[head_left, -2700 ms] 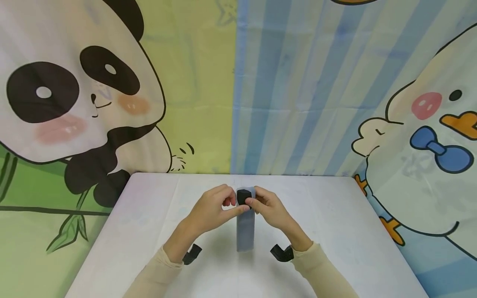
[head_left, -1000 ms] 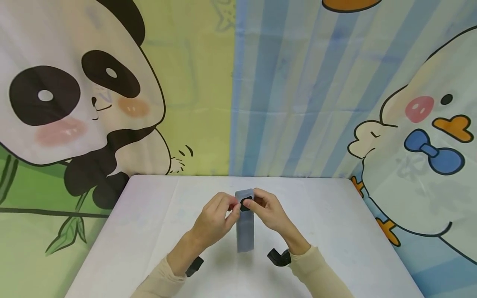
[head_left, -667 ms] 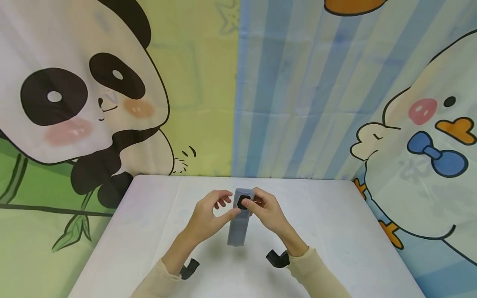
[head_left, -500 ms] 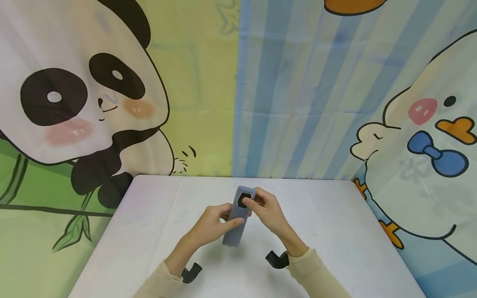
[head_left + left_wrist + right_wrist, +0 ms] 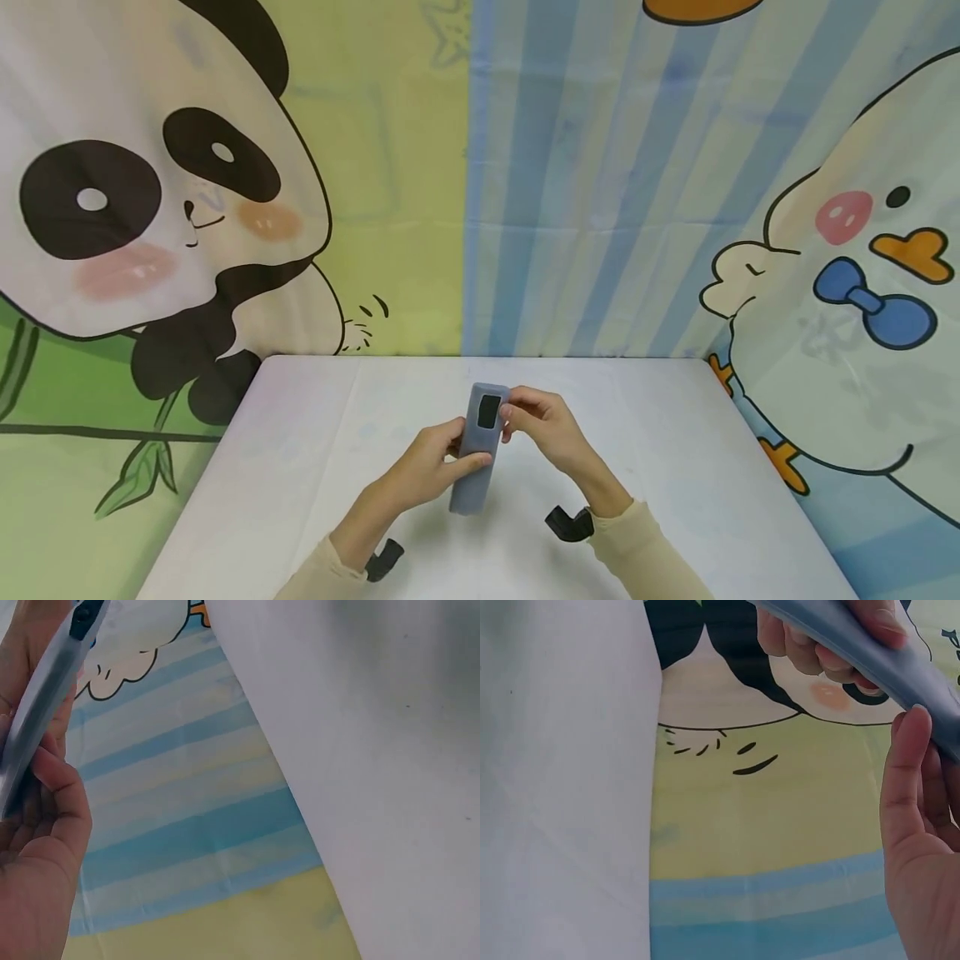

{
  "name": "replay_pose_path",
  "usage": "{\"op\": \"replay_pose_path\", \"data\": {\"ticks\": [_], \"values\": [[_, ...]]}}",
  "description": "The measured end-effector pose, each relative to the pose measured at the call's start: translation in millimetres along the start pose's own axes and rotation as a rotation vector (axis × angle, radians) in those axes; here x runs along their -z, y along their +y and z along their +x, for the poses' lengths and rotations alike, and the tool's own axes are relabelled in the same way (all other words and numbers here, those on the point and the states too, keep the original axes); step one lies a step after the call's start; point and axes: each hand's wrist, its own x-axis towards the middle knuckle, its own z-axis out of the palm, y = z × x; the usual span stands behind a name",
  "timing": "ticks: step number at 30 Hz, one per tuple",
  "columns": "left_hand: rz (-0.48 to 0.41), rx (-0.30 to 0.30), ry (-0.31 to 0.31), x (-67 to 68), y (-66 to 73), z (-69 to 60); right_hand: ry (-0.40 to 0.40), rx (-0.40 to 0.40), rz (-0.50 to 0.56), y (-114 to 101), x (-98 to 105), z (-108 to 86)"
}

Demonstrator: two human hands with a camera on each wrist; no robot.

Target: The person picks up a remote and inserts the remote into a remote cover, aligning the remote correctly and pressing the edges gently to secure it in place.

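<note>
A long, slim, grey-blue case (image 5: 478, 439) with a black rectangular panel (image 5: 490, 412) near its top end is held above the table, leaning a little to the right. My left hand (image 5: 426, 467) grips its lower half, thumb across the front and fingers behind. At the upper right edge, my right hand (image 5: 551, 429) pinches the case between thumb and bent fingers. The left wrist view shows the case (image 5: 46, 690) from its narrow side, above the left hand (image 5: 49, 847). In the right wrist view, the right thumb (image 5: 907, 761) meets the edge of the case.
Beneath the hands lies a white table (image 5: 637, 467). A printed curtain (image 5: 600, 183) with a panda and a duck hangs behind and beside it. A black wrist mount (image 5: 568, 523) sticks out at the right cuff, and another mount (image 5: 385, 560) at the left.
A black piece stood proud of the case earlier; now the black panel looks flat. The left hand left the top and took the lower half. The right thumb slid off the panel to the edge.
</note>
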Motion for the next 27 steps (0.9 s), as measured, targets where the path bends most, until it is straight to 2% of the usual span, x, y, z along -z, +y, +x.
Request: {"op": "replay_pose_path", "data": {"ticks": [5, 8, 14, 17, 20, 22, 24, 27], "values": [[-0.115, 0.004, 0.052, -4.5, -2.3, 0.6, -0.003, -0.042, -0.023, 0, -5, -2.6], [-0.145, 0.010, 0.060, -6.1, -1.9, 0.9, -0.025, -0.074, -0.048, 2, -7, -5.3], [-0.103, -0.017, 0.012, -4.9, 3.2, -0.6, -0.028, -0.062, -0.039, 7, -9, -7.8], [-0.087, -0.002, -0.001, -3.4, 5.3, -1.8, -0.036, -0.042, -0.013, 9, -8, -7.7], [-0.039, 0.029, 0.002, -0.2, 2.7, -2.8, -0.021, -0.038, -0.038, 10, -9, -7.3], [0.018, 0.042, 0.038, 3.4, -0.7, -3.8, 0.003, -0.044, -0.070, 9, -10, -6.8], [0.065, 0.069, 0.102, 7.2, -2.4, -5.9, 0.028, -0.057, -0.106, 8, -11, -6.0], [0.050, 0.140, 0.196, 10.4, -4.7, -9.7, 0.052, -0.063, -0.128, 8, -11, -4.6]]}}
